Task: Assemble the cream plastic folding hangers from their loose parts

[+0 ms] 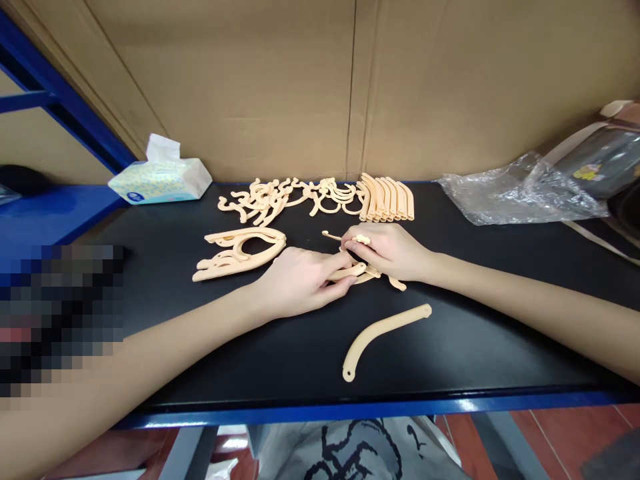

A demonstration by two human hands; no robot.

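Near the middle of the black table, my left hand (300, 283) pinches a beige plastic hanger arm (351, 271) between thumb and fingers. Just right of it, my right hand (395, 252) is closed around a small beige hanger part (361, 239), mostly hidden by the fingers. Under and between both hands lie further beige parts, one with a hook end (397, 284); how they join cannot be seen. A single curved arm (383, 328) rests in front of my hands. Left of my left hand lies a folded beige hanger (240, 253).
Along the back lie a tangle of hook-shaped beige parts (270, 200) and a stack of curved arms (387, 200). A tissue pack (160, 180) stands at the back left. Clear plastic wrap (520, 193) and a dark bag (595, 160) occupy the right. Cardboard (240, 80) walls the back.
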